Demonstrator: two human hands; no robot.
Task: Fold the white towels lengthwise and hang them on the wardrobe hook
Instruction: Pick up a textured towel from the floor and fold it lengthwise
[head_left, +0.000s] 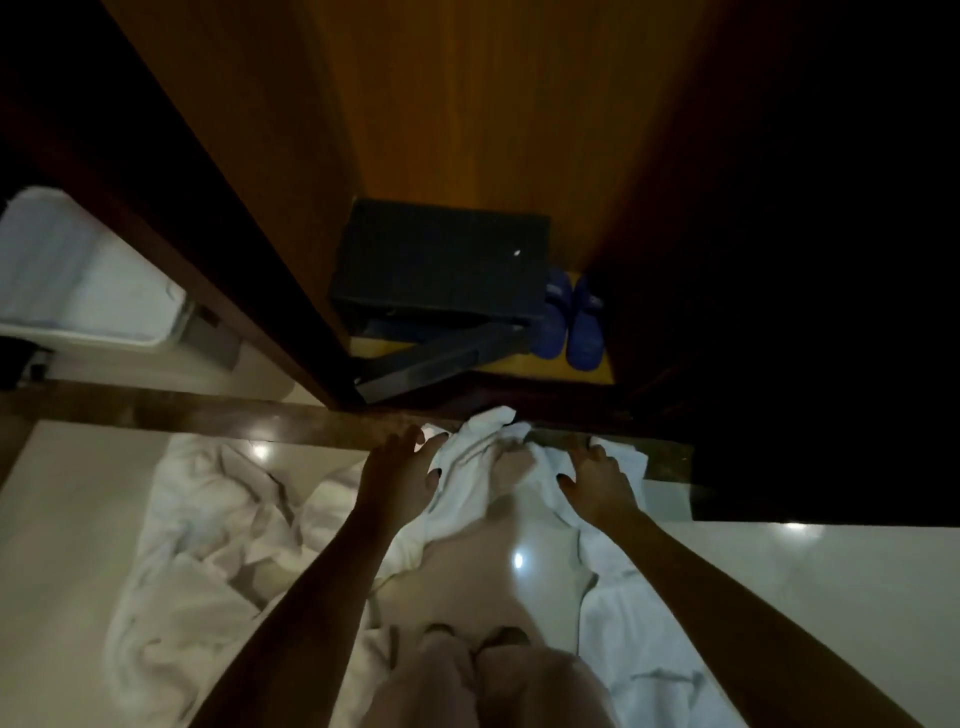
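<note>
White towels (218, 519) lie crumpled on the glossy floor (779, 571), one of them bunched against the bottom edge of the wardrobe (467, 104). The left hand (400, 467) and right hand (597, 480) flank that bunch, fingers spread and released, grasping nothing. Blue slippers (571, 322) sit beside a dark box (441, 260) inside

The open wardrobe (467, 130) takes the upper middle of the frame. On its bottom shelf sits a box (441, 260), with a pair of slippers (569, 322) just right of it. Below the wardrobe, on the floor (78, 493), one towel (462, 467) lies at centre, its top end against the wardrobe's base. A second towel (208, 530) lies left of it. The left hand (400, 473) is at the centre towel's left edge, and the right hand (597, 478) is over its right part.
</note>
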